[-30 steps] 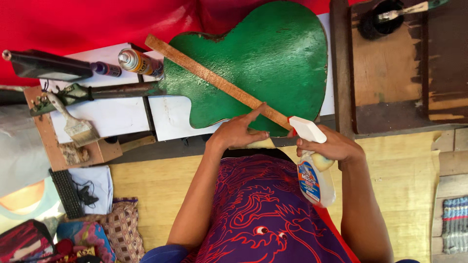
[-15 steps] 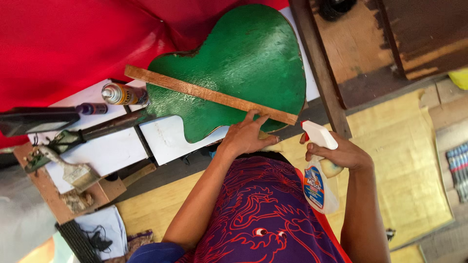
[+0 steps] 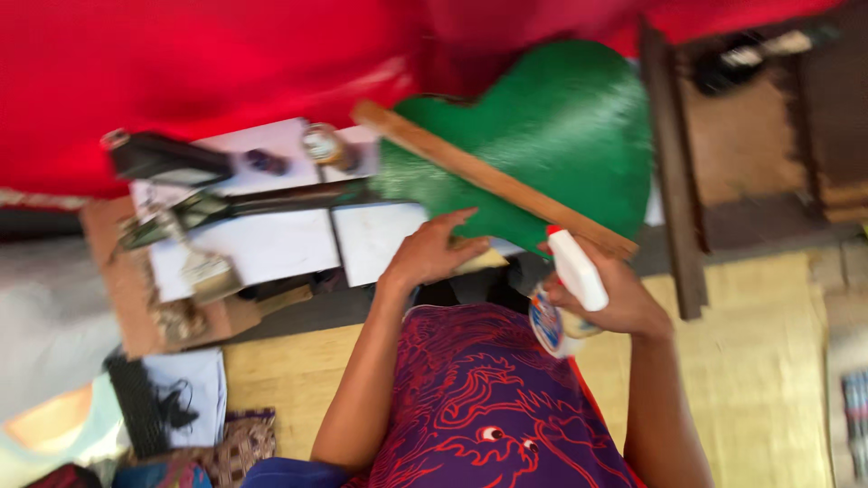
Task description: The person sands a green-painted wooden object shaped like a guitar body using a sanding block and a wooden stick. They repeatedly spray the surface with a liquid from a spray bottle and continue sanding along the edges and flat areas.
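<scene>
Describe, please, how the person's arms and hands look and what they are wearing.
Both arms are bare from upper arm to fingers: no sleeves reach them, and no gloves, watch, rings or bands show, though the picture is blurred. The left hand and right hand have uncovered fingers. The garment below is purple with a red line pattern and two cartoon-like eyes.

I have a single view, from the camera on the person's head, looking steeply down and forward over the lap. It sits close: both forearms fill the lower frame, the bench crosses the middle, and a red cloth closes off the top.
</scene>
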